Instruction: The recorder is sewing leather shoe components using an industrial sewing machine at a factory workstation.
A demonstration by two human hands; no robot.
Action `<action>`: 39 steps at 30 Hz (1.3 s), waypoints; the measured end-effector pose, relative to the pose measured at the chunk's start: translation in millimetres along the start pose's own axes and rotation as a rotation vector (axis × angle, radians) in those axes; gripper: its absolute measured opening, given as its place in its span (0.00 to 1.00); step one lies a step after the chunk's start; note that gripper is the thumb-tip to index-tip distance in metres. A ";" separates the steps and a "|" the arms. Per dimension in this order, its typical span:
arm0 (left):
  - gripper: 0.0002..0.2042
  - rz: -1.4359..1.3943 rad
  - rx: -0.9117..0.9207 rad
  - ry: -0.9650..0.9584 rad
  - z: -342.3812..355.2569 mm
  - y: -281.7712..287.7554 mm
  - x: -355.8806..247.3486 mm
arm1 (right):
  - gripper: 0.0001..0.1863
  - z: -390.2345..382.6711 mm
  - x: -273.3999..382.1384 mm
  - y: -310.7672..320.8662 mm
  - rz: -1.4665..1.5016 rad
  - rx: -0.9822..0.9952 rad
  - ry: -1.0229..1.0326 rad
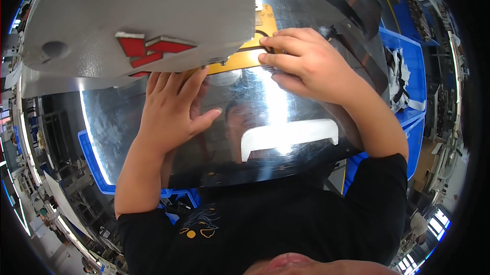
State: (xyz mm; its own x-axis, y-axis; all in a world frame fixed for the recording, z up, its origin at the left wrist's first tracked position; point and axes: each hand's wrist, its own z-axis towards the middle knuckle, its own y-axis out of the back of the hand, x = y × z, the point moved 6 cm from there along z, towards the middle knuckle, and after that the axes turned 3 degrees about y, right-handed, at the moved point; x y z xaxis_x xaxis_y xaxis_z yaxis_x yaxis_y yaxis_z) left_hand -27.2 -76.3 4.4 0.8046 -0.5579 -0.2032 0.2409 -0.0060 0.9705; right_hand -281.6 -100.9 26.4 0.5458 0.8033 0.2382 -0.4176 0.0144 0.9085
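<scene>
A yellow flat template [240, 60] with a dark slot lies on the polished metal worktop [194, 173], partly hidden under a grey machine head [87, 9] with red raised shapes. My right hand [311, 63] rests on the template with index and middle fingers extended, thumb below its edge. My left hand [173, 106] is spread beside the machine head, fingertips at the template's left part and partly hidden by the head, thumb out over the metal. A white piece with downturned ends [289, 134] lies nearer me on the worktop, washed by glare.
A blue crate [418, 71] with white and black pieces stands at the right, and another blue tray [92, 163] at the left, beside the worktop. Dark bracket parts [357, 15] are at the back right. Cluttered workshop benches line both sides.
</scene>
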 end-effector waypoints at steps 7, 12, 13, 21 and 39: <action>0.41 0.001 -0.005 0.011 -1.6 -0.6 1.8 | 0.21 0.3 3.6 -7.7 0.003 0.065 0.002; 0.41 -0.003 -0.021 0.016 -1.1 -0.6 2.4 | 0.25 0.1 7.4 -12.2 0.000 0.113 0.011; 0.41 -0.002 -0.019 0.016 -1.2 -1.0 2.4 | 0.25 -0.3 8.0 -12.6 0.004 0.114 0.013; 0.41 0.011 -0.021 0.034 -1.7 -1.6 4.7 | 0.24 -3.6 10.1 -16.8 -0.051 0.131 0.041; 0.40 0.066 -0.032 0.048 14.6 5.9 5.3 | 0.23 -7.3 8.8 -15.3 -0.074 0.083 0.064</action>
State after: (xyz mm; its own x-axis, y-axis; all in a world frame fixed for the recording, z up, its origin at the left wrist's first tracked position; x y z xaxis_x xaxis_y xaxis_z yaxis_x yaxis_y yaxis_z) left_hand -29.4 -91.4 11.0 0.8442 -0.5160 -0.1455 0.2030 0.0565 0.9775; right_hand -275.6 -89.7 12.1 0.5242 0.8384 0.1491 -0.3150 0.0282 0.9487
